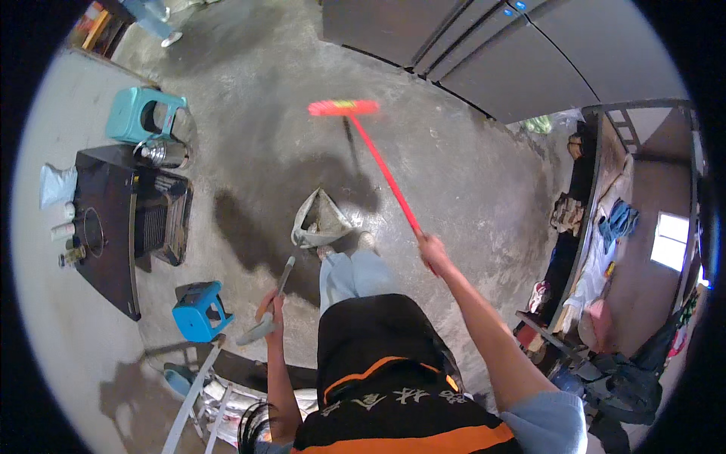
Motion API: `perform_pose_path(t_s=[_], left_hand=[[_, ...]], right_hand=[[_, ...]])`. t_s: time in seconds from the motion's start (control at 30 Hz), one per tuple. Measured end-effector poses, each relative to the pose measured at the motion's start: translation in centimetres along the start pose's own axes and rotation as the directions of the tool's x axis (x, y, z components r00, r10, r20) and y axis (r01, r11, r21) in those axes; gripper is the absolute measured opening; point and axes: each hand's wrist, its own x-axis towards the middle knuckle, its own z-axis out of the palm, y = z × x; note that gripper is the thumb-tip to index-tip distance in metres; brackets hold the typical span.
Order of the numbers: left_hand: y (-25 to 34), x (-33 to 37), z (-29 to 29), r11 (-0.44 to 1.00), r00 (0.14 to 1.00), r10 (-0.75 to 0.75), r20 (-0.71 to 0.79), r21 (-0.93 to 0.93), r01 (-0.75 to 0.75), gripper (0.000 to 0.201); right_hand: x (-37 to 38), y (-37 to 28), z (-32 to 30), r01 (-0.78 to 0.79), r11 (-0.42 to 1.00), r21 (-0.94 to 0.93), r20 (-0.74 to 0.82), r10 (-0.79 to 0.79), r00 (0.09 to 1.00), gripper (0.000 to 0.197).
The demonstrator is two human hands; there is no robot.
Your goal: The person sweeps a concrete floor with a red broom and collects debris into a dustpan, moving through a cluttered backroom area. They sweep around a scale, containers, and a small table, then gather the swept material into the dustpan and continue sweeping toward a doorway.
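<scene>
My right hand (434,254) is closed around the upper part of a red broom (382,166). Its handle slants away forward and left, ending in a wide red head with a yellow patch, slightly blurred, over the concrete floor. In my left hand (273,304) is the grey handle of a dustpan (311,240). The whitish pan lies on the floor in front of my shoes, its opening facing up, with some small dark bits inside that I cannot make out. The broom head is well apart from the pan, farther off.
Left stand a teal stool (127,115), a metal kettle (168,153), a dark stove table (106,227) and a blue stool (198,312). Grey cabinets (522,68) line the far right. Cluttered shelves (597,227) run along the right. Another person's leg (155,23) shows far left.
</scene>
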Motion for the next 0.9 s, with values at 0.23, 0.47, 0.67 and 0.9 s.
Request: perform_pose_path(t_s=[0.23, 0.47, 0.67, 0.9], left_hand=[[2.5, -1.2, -0.3, 0.993, 0.993, -0.106, -0.041, 0.045, 0.108, 0.026], [6.8, 0.7, 0.9, 0.993, 1.0, 0.031, -0.005, 0.118, -0.03, 0.02], [8.2, 5.3, 2.8, 0.99, 0.993, -0.035, 0.111, 0.141, 0.019, 0.022], [8.1, 12.7, 6.0, 0.96, 0.937, -0.026, 0.347, 0.27, -0.073, 0.023]], right_hand=[[16.7, -7.9, 6.4, 0.324, 0.937, -0.128, 0.026, -0.323, 0.946, 0.048], [2.2, 17.7, -0.7, -0.043, 0.831, -0.555, 0.018, 0.063, 0.998, 0.043], [-8.9, 26.2, -8.1, -0.24, 0.957, -0.163, -0.128, 0.221, 0.967, 0.047], [-1.4, 19.4, -6.1, -0.174, 0.935, 0.309, -0.15, 0.228, 0.962, 0.053]])
